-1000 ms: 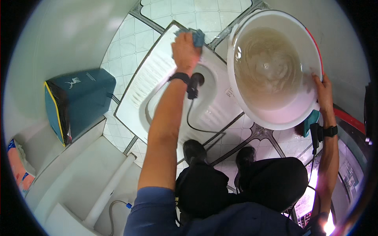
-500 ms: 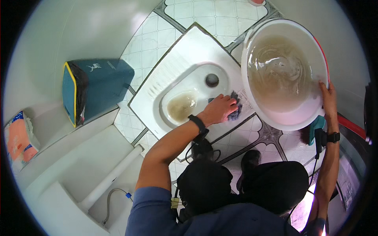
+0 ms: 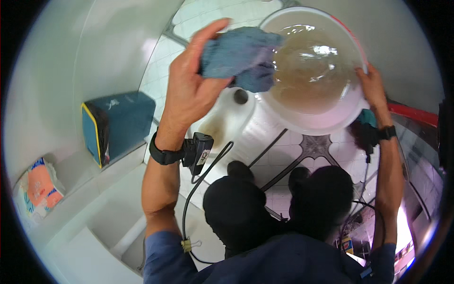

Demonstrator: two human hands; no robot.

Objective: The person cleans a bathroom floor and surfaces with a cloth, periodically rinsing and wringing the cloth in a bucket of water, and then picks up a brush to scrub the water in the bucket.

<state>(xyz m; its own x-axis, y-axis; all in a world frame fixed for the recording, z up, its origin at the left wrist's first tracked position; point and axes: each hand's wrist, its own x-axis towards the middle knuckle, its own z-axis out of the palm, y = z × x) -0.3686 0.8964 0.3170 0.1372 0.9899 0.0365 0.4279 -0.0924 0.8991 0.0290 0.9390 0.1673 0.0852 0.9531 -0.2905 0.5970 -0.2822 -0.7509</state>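
A bunched blue-grey cloth [image 3: 246, 53] hangs from my left hand [image 3: 187, 80], raised over the white squat toilet pan [image 3: 246, 124]. My thumb and fingers grip its left side. At the right, my right hand [image 3: 372, 84] holds the rim of a large white basin [image 3: 288, 124] that has a red stripe on its edge. Murky brownish water [image 3: 307, 75] ripples inside it. The basin sits beside the pan and covers part of it. Some cloudy water also lies in the pan's bowl, near its round dark drain hole [image 3: 240, 97].
A blue bin [image 3: 125, 123] with a yellow edge lies at the left by the wall. An orange-and-white tissue pack [image 3: 42, 184] rests on a ledge. Beneath my right wrist is a green-backed brush [image 3: 366, 120]. Black cables run from both wrists. The floor is tiled.
My left hand has lifted the cloth off the pan's right edge, up and toward the far side. The basin appears shifted left and farther away, with my right hand still on its rim.
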